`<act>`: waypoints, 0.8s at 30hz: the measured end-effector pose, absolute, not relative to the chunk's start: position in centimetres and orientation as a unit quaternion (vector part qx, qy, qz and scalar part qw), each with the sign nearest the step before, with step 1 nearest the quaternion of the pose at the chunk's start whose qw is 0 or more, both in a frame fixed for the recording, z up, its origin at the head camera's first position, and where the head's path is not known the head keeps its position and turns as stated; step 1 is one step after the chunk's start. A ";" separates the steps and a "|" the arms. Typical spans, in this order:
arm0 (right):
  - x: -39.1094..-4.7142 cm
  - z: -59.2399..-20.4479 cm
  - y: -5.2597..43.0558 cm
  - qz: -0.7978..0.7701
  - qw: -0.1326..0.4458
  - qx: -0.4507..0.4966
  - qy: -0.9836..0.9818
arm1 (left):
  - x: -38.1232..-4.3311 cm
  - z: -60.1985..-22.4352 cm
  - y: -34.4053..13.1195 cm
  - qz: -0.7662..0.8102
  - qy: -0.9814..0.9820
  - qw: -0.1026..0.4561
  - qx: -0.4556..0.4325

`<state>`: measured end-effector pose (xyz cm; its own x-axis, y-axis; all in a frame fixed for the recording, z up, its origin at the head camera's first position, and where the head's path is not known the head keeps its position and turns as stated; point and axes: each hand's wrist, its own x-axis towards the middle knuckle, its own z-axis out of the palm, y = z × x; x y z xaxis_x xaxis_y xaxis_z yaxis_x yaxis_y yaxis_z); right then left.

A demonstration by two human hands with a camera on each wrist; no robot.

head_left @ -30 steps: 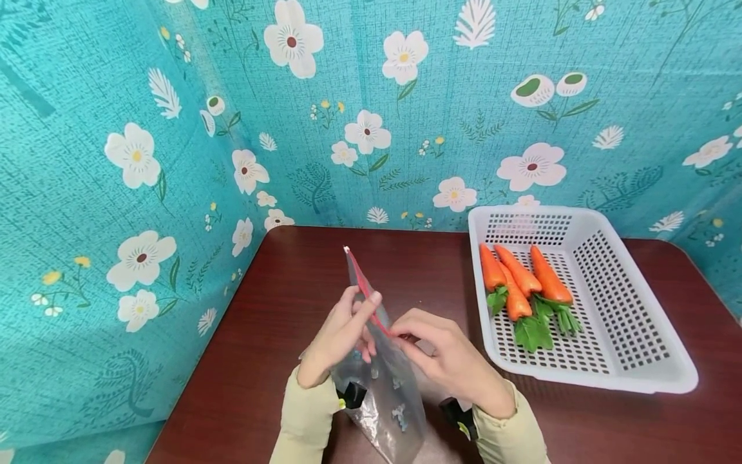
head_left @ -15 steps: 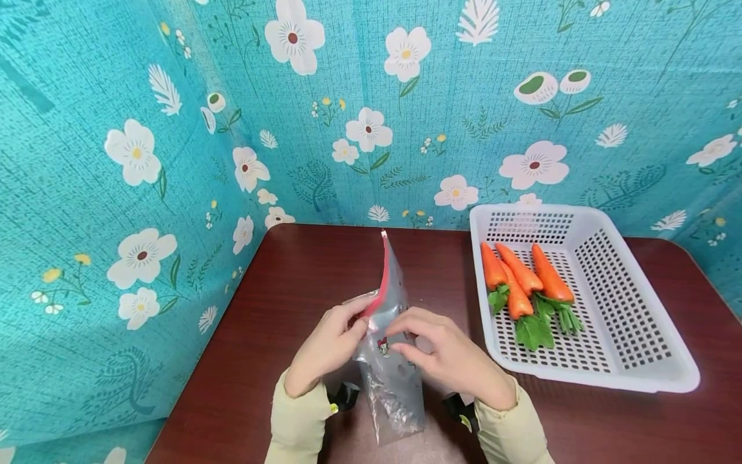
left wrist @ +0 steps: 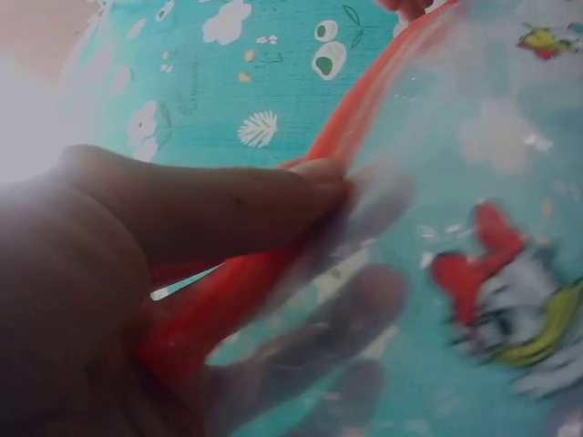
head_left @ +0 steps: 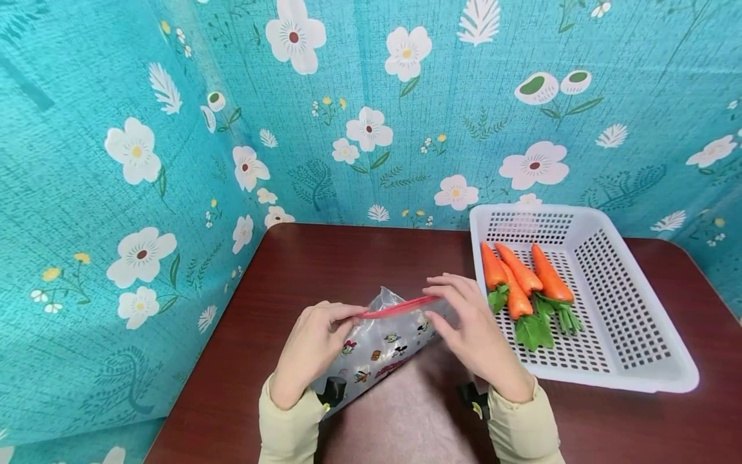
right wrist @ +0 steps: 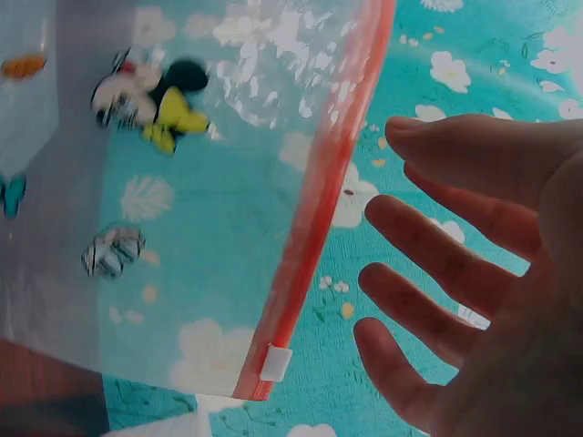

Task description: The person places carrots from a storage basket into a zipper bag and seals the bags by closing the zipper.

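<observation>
Left hand (head_left: 313, 341): thumb and fingers pinch the red zip strip (head_left: 400, 309) at its left end. Right hand (head_left: 476, 335): fingers spread, off the strip in right wrist view, near its right end. Clear printed bag (head_left: 377, 354) between hands, lower centre of head frame; zip edge faces up-frame, tilted slightly up to the right, body runs down toward lower left, bottom edge slanting lower left to upper right. White slider (right wrist: 276, 363) at strip's lower end, right wrist view. White basket (head_left: 617, 293) with carrots (head_left: 551, 277), right side. Dark red table (head_left: 336, 258) below.
</observation>
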<state>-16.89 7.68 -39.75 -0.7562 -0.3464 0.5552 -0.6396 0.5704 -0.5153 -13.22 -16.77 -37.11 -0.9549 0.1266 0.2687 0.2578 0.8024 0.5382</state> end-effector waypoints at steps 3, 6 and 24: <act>-16.9 -39.8 8.1 0.353 0.226 0.273 -0.866 | -13.3 -37.0 -16.8 -0.349 -0.924 0.116 -0.101; -16.8 -39.7 8.0 0.357 0.260 0.237 -0.865 | -13.3 -37.0 -16.7 -0.384 -0.907 0.134 -0.105; -16.4 -39.5 5.7 0.622 -0.137 0.042 -0.770 | -12.3 -36.4 -14.1 -0.385 -0.875 0.211 -0.201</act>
<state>-16.36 5.67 -39.47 -0.9588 -0.2353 -0.1589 0.1061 0.2222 -0.9692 -12.33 -14.11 -36.39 -0.8297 0.1899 0.5248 0.5152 0.6221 0.5895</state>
